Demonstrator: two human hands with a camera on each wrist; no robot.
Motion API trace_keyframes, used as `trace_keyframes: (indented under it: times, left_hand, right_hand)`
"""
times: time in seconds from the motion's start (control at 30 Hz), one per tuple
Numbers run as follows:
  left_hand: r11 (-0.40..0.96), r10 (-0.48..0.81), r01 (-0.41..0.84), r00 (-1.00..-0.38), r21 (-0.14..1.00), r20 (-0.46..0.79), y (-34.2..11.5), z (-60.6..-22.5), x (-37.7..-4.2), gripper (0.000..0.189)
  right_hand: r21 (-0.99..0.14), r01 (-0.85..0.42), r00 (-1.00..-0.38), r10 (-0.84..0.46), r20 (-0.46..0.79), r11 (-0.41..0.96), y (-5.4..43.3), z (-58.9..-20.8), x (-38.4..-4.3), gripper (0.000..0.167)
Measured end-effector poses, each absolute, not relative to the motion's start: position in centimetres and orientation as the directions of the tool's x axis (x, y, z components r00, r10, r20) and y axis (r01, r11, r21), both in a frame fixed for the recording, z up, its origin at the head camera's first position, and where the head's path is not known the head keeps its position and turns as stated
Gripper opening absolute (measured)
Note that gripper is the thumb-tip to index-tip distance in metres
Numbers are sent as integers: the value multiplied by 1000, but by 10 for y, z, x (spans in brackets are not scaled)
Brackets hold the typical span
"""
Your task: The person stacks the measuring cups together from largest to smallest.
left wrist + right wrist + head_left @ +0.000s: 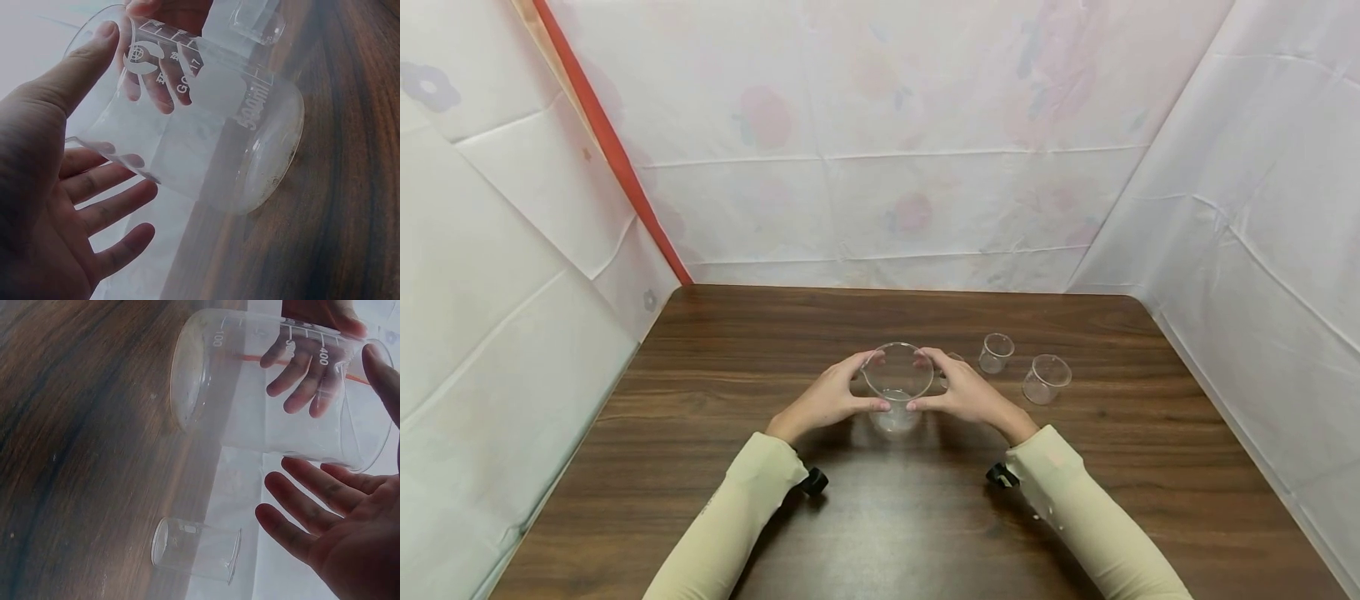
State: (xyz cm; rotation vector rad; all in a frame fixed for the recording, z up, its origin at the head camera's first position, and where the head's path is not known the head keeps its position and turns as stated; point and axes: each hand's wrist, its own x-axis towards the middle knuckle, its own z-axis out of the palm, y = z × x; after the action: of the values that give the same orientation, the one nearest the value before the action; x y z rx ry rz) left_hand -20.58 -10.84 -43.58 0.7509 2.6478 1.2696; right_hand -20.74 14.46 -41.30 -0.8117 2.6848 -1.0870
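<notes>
A large clear glass beaker (898,379) with white markings, "500ml" among them, stands upright between both hands at the middle of the table. My left hand (831,395) holds its left side near the rim, thumb in front and fingers round the back. On the opposite side, my right hand (967,393) grips it the same way. In the left wrist view the beaker's base (275,156) shows close over the wood. Through the glass in the right wrist view, fingertips of the left hand (300,378) are visible.
To the right stand a small glass beaker (996,354) and a somewhat bigger beaker (1047,381). Another small glass rim (955,357) peeks out behind the right hand. The brown wooden table (700,467) is bordered by pale patterned sheets (850,208) at the back and sides.
</notes>
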Motion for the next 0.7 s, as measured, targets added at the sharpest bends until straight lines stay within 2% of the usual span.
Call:
trace_keyframes:
  times: [0.7]
  left_hand:
    - [533,468,366,-879,763,94,-107,-437,-206,84]
  right_hand:
    - [-706,-440,-839,-533,104,555,143,-414,-207,79]
